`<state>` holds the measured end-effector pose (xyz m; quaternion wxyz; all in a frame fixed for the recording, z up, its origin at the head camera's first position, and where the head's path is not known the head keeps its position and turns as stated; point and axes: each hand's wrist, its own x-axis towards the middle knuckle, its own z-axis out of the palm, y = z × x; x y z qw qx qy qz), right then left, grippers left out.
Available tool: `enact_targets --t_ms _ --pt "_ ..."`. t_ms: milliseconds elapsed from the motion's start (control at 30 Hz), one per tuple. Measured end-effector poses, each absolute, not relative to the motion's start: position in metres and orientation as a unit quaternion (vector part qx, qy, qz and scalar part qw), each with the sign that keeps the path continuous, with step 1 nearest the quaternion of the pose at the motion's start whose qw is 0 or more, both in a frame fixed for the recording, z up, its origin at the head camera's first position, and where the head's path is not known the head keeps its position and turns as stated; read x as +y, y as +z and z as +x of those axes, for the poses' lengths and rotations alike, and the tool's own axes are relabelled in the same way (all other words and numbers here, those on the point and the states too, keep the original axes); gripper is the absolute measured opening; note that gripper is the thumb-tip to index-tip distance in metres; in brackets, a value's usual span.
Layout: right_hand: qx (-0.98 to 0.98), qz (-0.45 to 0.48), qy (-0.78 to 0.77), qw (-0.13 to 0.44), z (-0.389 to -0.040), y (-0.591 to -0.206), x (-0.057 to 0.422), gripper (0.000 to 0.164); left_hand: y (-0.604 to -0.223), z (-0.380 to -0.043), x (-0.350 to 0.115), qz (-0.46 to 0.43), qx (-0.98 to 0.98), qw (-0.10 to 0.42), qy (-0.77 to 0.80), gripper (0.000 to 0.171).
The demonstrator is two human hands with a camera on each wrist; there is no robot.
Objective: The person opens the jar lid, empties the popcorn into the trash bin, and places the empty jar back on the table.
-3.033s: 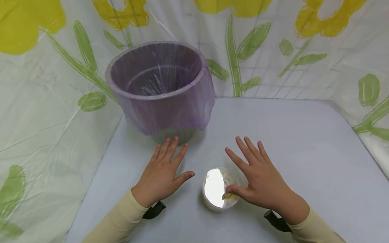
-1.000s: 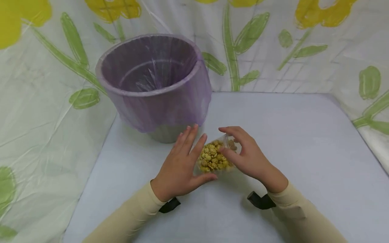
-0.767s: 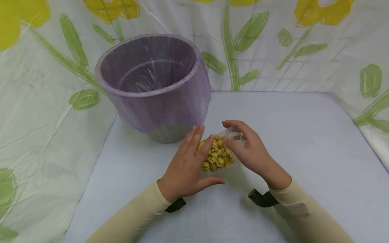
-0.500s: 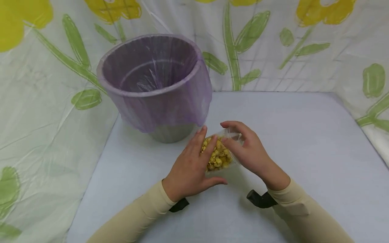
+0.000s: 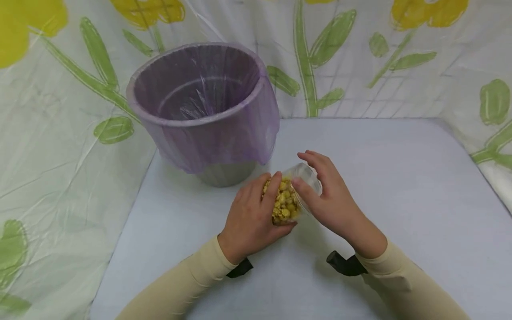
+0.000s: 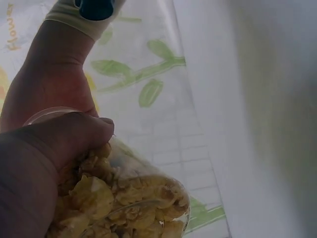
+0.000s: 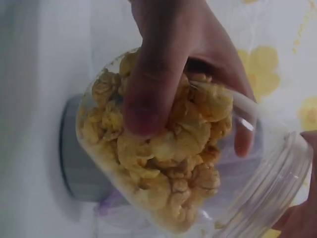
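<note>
A clear popcorn jar (image 5: 294, 195) lies tilted between both hands, just in front of the purple-lined bin (image 5: 204, 111). The left hand (image 5: 250, 218) wraps its grip around the jar's base; the right hand (image 5: 326, 200) grasps the open rim end.

Clear plastic jar (image 5: 294, 195) of yellow caramel popcorn (image 5: 284, 202), tilted on its side between two sets of fingers, just above the bench. Held at the base end by left-hand fingers (image 5: 272, 189) curled over the popcorn-filled wall; pinched at the threaded neck by right-hand fingers (image 5: 316, 162). Mouth end raised and pointed away, up and to the right of the left-hand fingers. Popcorn heaped toward the lower end, under the left-hand fingers, neck section clear. Seen close in the right wrist view: ribbed transparent rim (image 7: 267, 198), lumpy golden kernels (image 7: 168, 163) pressed against the wall.
</note>
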<state>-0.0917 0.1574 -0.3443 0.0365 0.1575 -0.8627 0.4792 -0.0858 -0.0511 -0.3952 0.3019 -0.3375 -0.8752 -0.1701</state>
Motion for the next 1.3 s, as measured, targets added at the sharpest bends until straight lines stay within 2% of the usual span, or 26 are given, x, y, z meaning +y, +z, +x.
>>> enact_targets --t_ms 200,500,800,1100,1300 --pt "-0.86 0.178 0.478 0.027 -0.085 -0.345 0.154 0.061 -0.395 -0.088 -0.049 -0.333 -0.87 0.318 -0.173 0.101" --pt "-0.832 0.22 0.495 0.118 -0.086 -0.355 0.151 0.057 -0.394 -0.088 -0.049 -0.341 -0.865 0.313 -0.194 0.097" --pt "-0.825 0.248 0.487 0.143 -0.086 -0.357 0.148 0.057 -0.397 -0.085 -0.051 -0.338 -0.86 0.319 -0.209 0.095" --pt "-0.818 0.282 0.473 0.165 -0.09 -0.36 0.15 0.05 -0.398 -0.084 -0.051 -0.342 -0.859 0.289 -0.248 0.101" --pt "-0.814 0.303 0.465 0.173 -0.094 -0.362 0.152 0.045 -0.398 -0.085 -0.053 -0.349 -0.865 0.248 -0.263 0.104"
